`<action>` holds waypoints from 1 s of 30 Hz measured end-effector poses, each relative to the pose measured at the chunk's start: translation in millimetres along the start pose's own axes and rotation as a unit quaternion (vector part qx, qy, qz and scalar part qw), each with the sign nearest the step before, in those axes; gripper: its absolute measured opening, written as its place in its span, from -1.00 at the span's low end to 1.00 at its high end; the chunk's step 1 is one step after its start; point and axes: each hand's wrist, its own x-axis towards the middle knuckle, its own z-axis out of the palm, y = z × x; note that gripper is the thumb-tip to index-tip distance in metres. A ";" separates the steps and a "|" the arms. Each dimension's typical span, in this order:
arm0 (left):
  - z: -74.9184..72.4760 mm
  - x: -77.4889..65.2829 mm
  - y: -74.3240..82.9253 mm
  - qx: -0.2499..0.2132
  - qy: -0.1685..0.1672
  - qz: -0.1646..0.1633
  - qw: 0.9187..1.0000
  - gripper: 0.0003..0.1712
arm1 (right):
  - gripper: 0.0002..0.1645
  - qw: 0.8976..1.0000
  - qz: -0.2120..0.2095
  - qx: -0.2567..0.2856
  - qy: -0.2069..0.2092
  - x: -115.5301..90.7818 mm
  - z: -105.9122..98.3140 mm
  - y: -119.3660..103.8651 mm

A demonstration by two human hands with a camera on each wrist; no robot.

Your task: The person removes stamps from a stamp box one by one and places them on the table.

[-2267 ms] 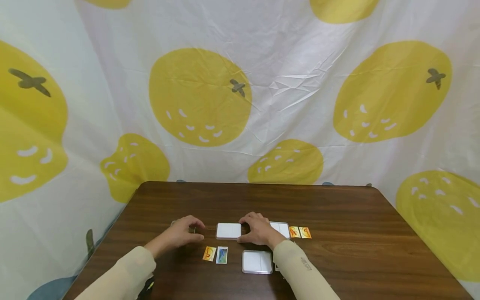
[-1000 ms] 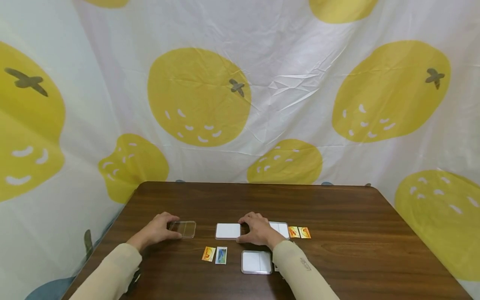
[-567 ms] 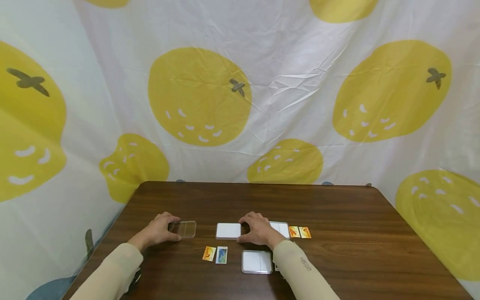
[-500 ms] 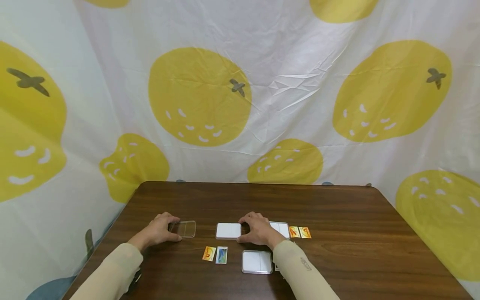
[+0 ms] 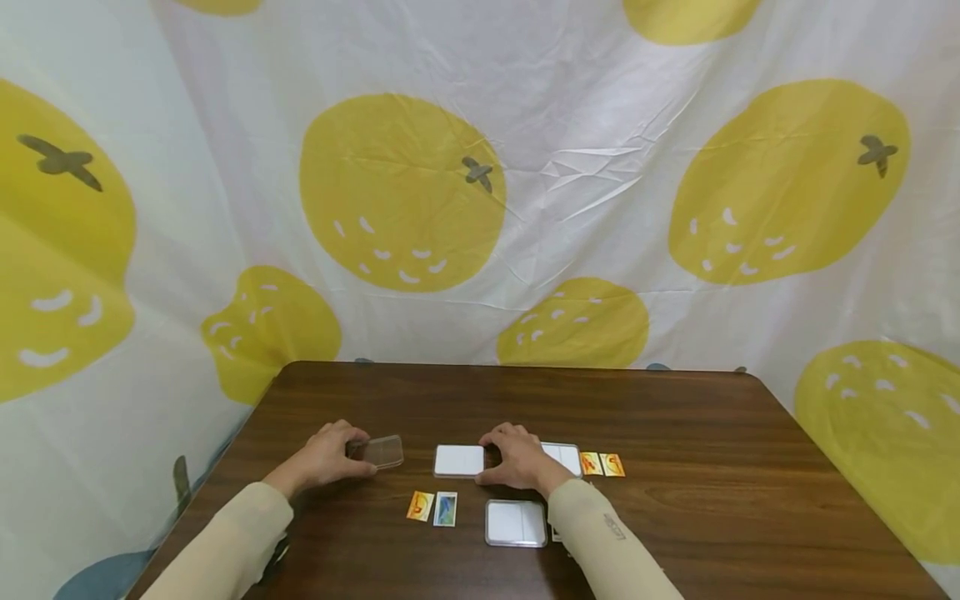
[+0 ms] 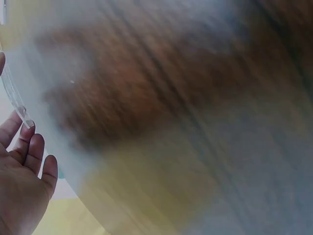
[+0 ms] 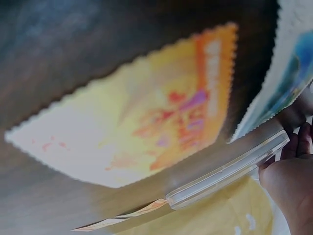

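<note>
My left hand (image 5: 322, 454) holds a thin clear plastic cover (image 5: 384, 452) by its left end. The cover tilts a little above the table, and in the left wrist view the fingers pinch the clear cover's edge (image 6: 17, 105). My right hand (image 5: 519, 458) grips the right end of a flat clear case with a white insert (image 5: 459, 461), thumb at the near corner and fingers at the far one. Behind that hand lies another white-lined case (image 5: 562, 458), partly hidden. An orange stamp (image 5: 420, 506) and a blue stamp (image 5: 445, 509) lie in front, between the hands.
A third white-lined case (image 5: 516, 523) lies nearer me, left of the right sleeve. Two orange stamps (image 5: 602, 464) sit at the right. Beneath my right wrist are an orange stamp (image 7: 171, 112) and a blue one (image 7: 293, 73). A fruit-print curtain (image 5: 570, 208) hangs behind the table (image 5: 712, 500).
My left hand first moved left and took hold of the clear cover. Since then it has raised and tilted the cover, shifting slightly right. My right hand stays on its case.
</note>
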 end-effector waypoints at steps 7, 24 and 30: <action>-1.7 5.7 13.6 -0.008 0.001 0.013 1.000 -0.31 | -0.28 1.000 0.009 -0.005 -0.004 -0.8 -2.6 -1.4; -2.7 19.8 42.6 -0.008 0.015 0.072 0.997 -0.34 | -0.21 0.999 -0.011 0.045 0.026 1.9 -24.9 -8.7; 1.2 27.5 63.2 -0.013 0.011 0.098 0.995 -0.37 | -0.17 0.996 -0.048 0.072 0.023 4.8 -32.9 -24.3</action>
